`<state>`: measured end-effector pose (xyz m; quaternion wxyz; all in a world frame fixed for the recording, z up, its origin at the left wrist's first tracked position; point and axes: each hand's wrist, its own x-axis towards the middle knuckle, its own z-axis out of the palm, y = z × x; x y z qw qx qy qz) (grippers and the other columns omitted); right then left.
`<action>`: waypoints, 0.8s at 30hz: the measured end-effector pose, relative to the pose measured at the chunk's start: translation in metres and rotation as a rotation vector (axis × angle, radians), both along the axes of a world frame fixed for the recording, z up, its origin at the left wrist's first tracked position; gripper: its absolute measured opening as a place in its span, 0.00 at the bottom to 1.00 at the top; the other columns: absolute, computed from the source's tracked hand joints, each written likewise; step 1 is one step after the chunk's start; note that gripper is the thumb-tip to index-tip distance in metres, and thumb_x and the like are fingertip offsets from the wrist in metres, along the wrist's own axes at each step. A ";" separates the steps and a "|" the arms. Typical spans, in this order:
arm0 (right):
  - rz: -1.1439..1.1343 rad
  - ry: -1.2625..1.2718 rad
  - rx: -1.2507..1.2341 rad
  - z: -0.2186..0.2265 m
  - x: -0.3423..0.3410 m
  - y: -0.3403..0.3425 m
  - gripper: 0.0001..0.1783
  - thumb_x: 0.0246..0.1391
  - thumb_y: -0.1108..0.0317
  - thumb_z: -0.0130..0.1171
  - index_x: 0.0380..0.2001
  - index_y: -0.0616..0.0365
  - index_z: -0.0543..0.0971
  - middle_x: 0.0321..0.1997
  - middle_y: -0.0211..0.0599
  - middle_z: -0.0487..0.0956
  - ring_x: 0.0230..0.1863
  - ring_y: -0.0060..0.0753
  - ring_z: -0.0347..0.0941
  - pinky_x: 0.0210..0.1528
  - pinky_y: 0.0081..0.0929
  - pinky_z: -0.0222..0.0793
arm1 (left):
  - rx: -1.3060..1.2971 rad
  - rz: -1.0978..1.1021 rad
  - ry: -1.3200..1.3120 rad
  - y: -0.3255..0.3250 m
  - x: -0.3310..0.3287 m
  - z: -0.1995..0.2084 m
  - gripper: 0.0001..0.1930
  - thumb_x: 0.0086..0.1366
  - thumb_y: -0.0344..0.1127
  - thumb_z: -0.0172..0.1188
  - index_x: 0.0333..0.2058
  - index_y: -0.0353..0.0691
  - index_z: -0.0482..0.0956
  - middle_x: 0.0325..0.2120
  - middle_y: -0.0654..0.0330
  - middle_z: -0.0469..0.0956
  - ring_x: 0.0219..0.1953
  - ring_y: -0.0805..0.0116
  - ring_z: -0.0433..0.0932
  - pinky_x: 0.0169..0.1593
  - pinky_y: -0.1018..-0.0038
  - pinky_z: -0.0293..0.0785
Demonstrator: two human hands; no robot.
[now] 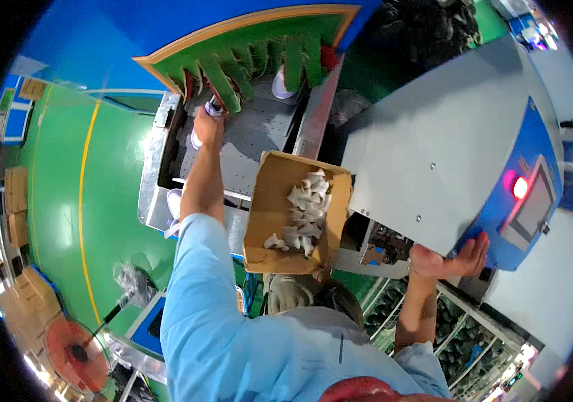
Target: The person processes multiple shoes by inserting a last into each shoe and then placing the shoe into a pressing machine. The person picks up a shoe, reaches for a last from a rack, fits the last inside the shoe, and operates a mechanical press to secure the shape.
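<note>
My left hand (209, 126) reaches out over a dark perforated conveyor bed (253, 127), its fingers closed round a small white and lavender shoe (213, 109) at the green strip curtain (221, 86). Part of that shoe is hidden by the hand and the strips. Another white shoe (282, 86) stands under the strips farther right. On the near left of the bed lies a third white shoe (174, 201). My right hand (448, 260) is beside the grey and blue machine (434, 161), fingers stretched out below its control panel, holding nothing that I can see.
An open cardboard box (259, 221) with several white curved pieces (310, 211) stands before me, between conveyor and machine. A red light (520, 187) glows by the panel. A rack of dark items (457, 328) is at lower right, an orange fan (77, 354) at lower left.
</note>
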<state>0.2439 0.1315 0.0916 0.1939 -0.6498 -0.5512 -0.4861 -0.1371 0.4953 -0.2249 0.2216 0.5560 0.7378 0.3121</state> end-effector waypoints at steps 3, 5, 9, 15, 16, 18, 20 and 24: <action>0.114 -0.005 0.031 -0.005 0.012 -0.001 0.34 0.72 0.46 0.30 0.59 0.65 0.70 0.61 0.55 0.75 0.67 0.58 0.66 0.67 0.53 0.55 | -0.001 -0.100 -0.089 -0.047 0.026 0.059 0.25 0.51 0.43 0.76 0.45 0.36 0.80 0.37 0.49 0.85 0.43 0.53 0.84 0.46 0.62 0.76; 0.101 0.038 0.042 0.005 -0.001 0.001 0.32 0.70 0.49 0.37 0.61 0.67 0.69 0.64 0.54 0.73 0.69 0.56 0.64 0.71 0.53 0.50 | -0.220 -0.136 -0.317 -0.089 0.022 0.125 0.24 0.54 0.40 0.75 0.46 0.34 0.80 0.39 0.55 0.84 0.41 0.62 0.83 0.46 0.66 0.77; 0.165 0.449 -0.219 0.044 -0.038 -0.028 0.34 0.62 0.61 0.58 0.66 0.69 0.64 0.68 0.58 0.68 0.70 0.57 0.61 0.74 0.55 0.45 | -0.087 -0.102 -1.173 -0.214 0.014 0.172 0.29 0.56 0.35 0.73 0.53 0.28 0.74 0.46 0.55 0.81 0.44 0.62 0.82 0.50 0.63 0.80; 0.776 1.965 -0.481 0.009 -0.097 -0.095 0.51 0.50 0.68 0.70 0.73 0.62 0.54 0.69 0.51 0.66 0.67 0.45 0.65 0.68 0.42 0.64 | -0.677 -0.477 -1.839 -0.395 0.099 0.258 0.48 0.48 0.42 0.82 0.66 0.40 0.65 0.57 0.58 0.76 0.58 0.62 0.76 0.63 0.63 0.72; 0.744 2.365 -0.437 0.005 -0.087 -0.102 0.50 0.50 0.72 0.69 0.74 0.60 0.55 0.66 0.49 0.70 0.63 0.41 0.70 0.64 0.39 0.69 | -0.716 -0.537 -1.913 -0.415 0.110 0.265 0.51 0.47 0.41 0.82 0.67 0.42 0.63 0.59 0.59 0.74 0.60 0.62 0.74 0.64 0.63 0.70; 0.836 2.671 -0.392 0.005 -0.056 -0.117 0.44 0.51 0.77 0.64 0.71 0.60 0.60 0.61 0.48 0.76 0.55 0.42 0.78 0.57 0.37 0.77 | -0.766 -0.725 -1.692 -0.422 0.114 0.297 0.48 0.48 0.31 0.80 0.67 0.41 0.63 0.59 0.60 0.74 0.61 0.65 0.72 0.65 0.65 0.67; 0.910 2.764 -0.326 0.018 -0.044 -0.139 0.37 0.53 0.75 0.61 0.67 0.64 0.65 0.55 0.50 0.80 0.51 0.44 0.81 0.55 0.38 0.79 | -0.837 -0.945 -1.087 -0.426 0.117 0.311 0.47 0.49 0.30 0.80 0.66 0.38 0.64 0.57 0.60 0.75 0.58 0.66 0.73 0.63 0.68 0.67; 0.442 3.177 -0.458 -0.047 -0.014 -0.205 0.23 0.57 0.68 0.59 0.52 0.72 0.76 0.45 0.51 0.84 0.43 0.44 0.84 0.48 0.39 0.82 | -0.660 -1.231 -0.473 -0.448 0.118 0.265 0.30 0.50 0.36 0.80 0.49 0.31 0.78 0.47 0.55 0.82 0.49 0.67 0.78 0.52 0.70 0.74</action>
